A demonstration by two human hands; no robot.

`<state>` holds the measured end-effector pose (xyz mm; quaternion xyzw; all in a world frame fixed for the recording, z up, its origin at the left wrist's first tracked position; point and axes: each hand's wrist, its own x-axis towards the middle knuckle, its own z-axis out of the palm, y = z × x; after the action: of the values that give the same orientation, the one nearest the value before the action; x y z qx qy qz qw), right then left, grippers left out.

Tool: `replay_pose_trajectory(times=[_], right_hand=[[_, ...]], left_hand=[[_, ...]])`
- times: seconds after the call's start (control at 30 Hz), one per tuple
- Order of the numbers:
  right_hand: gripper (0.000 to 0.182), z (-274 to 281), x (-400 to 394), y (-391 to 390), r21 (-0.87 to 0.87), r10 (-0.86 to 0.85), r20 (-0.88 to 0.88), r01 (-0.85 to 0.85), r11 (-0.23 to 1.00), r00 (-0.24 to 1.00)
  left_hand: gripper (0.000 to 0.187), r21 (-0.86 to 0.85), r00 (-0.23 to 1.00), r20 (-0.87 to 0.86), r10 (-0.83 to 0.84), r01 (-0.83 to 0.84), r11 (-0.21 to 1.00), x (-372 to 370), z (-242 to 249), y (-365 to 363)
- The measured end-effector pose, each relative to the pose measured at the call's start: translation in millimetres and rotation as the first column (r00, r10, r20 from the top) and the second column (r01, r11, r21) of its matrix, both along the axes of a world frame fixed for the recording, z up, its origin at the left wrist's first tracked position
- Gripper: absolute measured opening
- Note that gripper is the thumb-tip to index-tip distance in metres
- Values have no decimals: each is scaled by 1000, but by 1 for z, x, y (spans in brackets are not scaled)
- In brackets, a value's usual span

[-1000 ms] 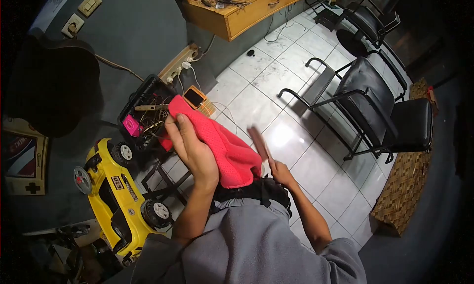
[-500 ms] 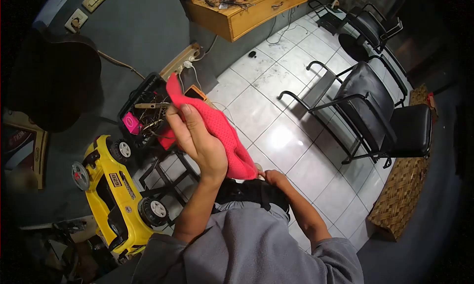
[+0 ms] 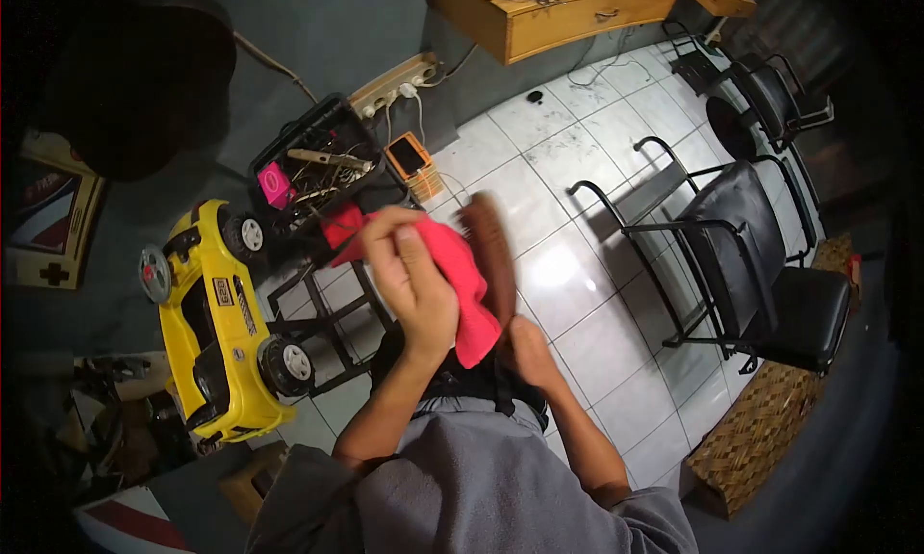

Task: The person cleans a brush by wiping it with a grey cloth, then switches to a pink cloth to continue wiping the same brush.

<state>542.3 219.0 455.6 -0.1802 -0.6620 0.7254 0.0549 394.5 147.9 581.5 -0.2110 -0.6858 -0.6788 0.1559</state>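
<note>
A red textured cloth or cap-like piece (image 3: pixel 467 299) hangs from my left hand (image 3: pixel 414 284), whose thumb and fingers pinch its upper edge. Close beside it, on the right, my right hand (image 3: pixel 529 354) is closed on a brown wooden brush (image 3: pixel 493 256), held upright with dark bristles facing the red piece. The brush is blurred by motion. A small gap separates the bristles from the red fabric at the top; lower down the two overlap in view.
A black crate (image 3: pixel 337 121) of tools stands behind my left hand, near an orange-cased phone (image 3: pixel 409 153). The yellow toy car (image 3: pixel 217 313) is at left. Black chairs (image 3: pixel 736 217) and a woven box (image 3: pixel 760 438) are at right, a wooden drawer shelf (image 3: pixel 568 20) above.
The brush has come up into view in my right hand beside the red piece. My left hand has lowered the red piece, and its upper end has folded down. The view has shifted.
</note>
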Motion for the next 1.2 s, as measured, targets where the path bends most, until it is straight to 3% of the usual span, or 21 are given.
replay_pose_trajectory(times=[0.07,0.13,0.17,0.23,0.37,0.4,0.43,0.5,0.57,0.6,0.7,0.73,0.77,0.8,0.87,0.93,1.0,1.03,1.07,1.13,1.2], right_hand=[[41,-5,-14,-8,163,85,-100,-68,984,991],[40,-73,-15,-16,313,139,-90,-104,944,986],[43,-107,-6,-10,482,178,77,-193,855,981],[48,-185,21,3,482,182,561,-497,722,808],[58,-226,68,16,393,117,769,-609,689,628],[58,-220,70,10,391,125,771,-619,681,625],[60,-214,71,9,372,82,751,-522,768,655],[59,-184,61,7,270,12,605,-219,938,796],[57,-110,25,-3,113,18,525,-91,989,851],[55,-74,7,-10,-70,-10,446,46,996,895],[54,4,-27,-37,-177,-65,234,109,978,970],[55,38,-36,-50,-151,14,243,23,988,970],[53,31,-40,-55,22,122,81,-124,992,989],[51,18,-43,-61,215,255,-58,-237,948,965],[42,-1,-54,-71,71,181,-41,-178,981,983],[32,-31,-72,-64,479,435,-37,-366,798,900],[28,-110,-58,-60,492,424,125,-427,759,897],[28,-153,-47,-49,558,505,340,-603,571,793],[29,-173,-37,-38,557,521,551,-752,353,652],[33,-177,-25,-23,351,371,774,-835,425,514],[34,-177,-17,-17,406,354,750,-812,419,558]], left_hand=[[11,107,973,112,-204,192,975,1,5,-4],[13,140,983,96,-157,143,980,-9,14,-9],[12,140,996,71,-60,50,989,-15,20,-16],[12,308,994,105,-22,-11,951,-16,43,-27],[14,367,997,73,6,-33,930,-32,45,-47],[16,269,994,87,62,-83,960,-32,42,-52],[17,174,989,96,115,-130,976,-31,40,-56],[23,220,982,176,-68,28,975,-25,33,-66],[38,218,933,304,-194,130,967,-19,28,-75],[43,170,938,300,-173,125,977,-19,23,-76],[52,89,962,256,-93,72,993,-25,0,-77],[55,-58,993,117,33,-26,998,-31,-3,-76],[58,-187,989,-42,138,-144,972,-36,-4,-76],[58,-179,989,-44,139,-145,973,-39,-1,-78],[59,-28,986,163,31,-27,999,-43,13,-85],[57,20,996,70,55,-57,998,-53,29,-88],[57,70,993,93,76,-83,994,-56,44,-94],[56,59,987,-73,142,-138,989,-63,49,-96],[56,115,990,-45,130,-124,986,-64,53,-99],[58,248,997,55,60,-71,966,-66,54,-106],[62,232,996,74,58,-74,970,-66,52,-111]])
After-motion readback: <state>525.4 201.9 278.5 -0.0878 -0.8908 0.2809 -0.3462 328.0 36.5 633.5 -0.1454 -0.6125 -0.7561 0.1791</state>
